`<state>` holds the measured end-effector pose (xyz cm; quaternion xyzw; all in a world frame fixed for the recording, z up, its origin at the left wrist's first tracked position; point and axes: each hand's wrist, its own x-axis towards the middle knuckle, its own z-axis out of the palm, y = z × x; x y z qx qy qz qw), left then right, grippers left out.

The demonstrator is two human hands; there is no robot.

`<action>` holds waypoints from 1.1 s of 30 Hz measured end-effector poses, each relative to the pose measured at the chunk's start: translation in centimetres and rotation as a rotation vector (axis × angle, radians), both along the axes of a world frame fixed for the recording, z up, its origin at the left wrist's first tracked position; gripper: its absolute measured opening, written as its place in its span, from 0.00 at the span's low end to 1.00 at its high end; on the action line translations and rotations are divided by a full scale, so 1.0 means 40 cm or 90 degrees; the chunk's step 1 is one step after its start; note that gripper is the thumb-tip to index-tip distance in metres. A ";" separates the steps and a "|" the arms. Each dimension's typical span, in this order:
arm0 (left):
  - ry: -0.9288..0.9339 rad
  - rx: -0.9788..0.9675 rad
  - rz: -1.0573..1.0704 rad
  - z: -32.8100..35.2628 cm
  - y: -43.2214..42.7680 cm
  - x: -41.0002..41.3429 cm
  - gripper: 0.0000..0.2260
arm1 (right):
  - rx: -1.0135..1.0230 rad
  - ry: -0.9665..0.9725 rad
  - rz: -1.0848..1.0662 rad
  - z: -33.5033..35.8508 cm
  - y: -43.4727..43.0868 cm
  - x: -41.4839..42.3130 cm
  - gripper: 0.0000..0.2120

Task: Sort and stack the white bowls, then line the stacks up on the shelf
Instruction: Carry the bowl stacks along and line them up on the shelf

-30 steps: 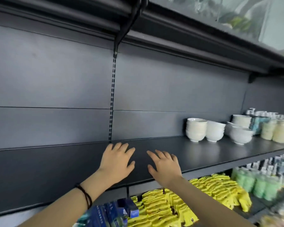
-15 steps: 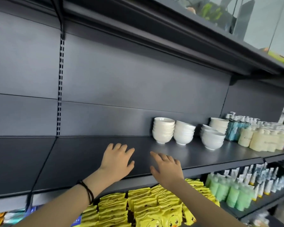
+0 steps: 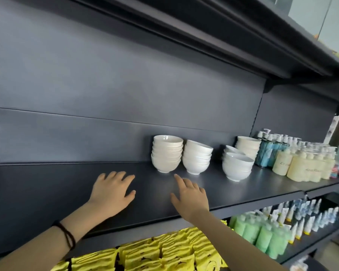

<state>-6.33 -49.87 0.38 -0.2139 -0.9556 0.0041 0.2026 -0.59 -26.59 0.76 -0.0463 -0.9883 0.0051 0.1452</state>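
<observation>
Left hand (image 3: 112,192): palm down over the shelf (image 3: 47,192) near its front edge, fingers straight and spread wide, holding nothing; whether it touches the shelf cannot be told.
Right hand (image 3: 190,196): beside the left one, palm down, fingers straight and apart, holding nothing; its fingertips are near the left stack but clear of it.
Left stack (image 3: 167,153): white bowls nested upright, at the shelf's back edge.
Second stack (image 3: 197,157): just beside the left stack; its top bowls sit tilted.
Front stack (image 3: 236,166): apart to the right, nearer the front edge.
Back stack (image 3: 248,146): behind the front stack, against the back panel.
Bottles (image 3: 305,167): pale yellow and blue, at the shelf's right end, beside the back stack.
Band (image 3: 67,235): dark, round the left wrist.
Lower shelf: yellow packets (image 3: 164,251) and green bottles (image 3: 262,233).
</observation>
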 end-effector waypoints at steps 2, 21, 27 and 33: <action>0.008 0.004 0.003 0.007 0.051 -0.033 0.27 | 0.014 -0.003 0.004 0.000 0.035 -0.049 0.31; -0.161 0.697 -0.104 0.029 0.336 -0.376 0.32 | -0.643 0.332 0.195 -0.041 0.088 -0.413 0.40; -0.246 0.926 -0.234 -0.014 0.365 -0.422 0.35 | -0.812 0.435 0.239 -0.027 0.089 -0.492 0.36; -0.304 0.927 -0.297 -0.025 0.372 -0.423 0.37 | -0.833 0.373 0.325 -0.015 0.131 -0.521 0.35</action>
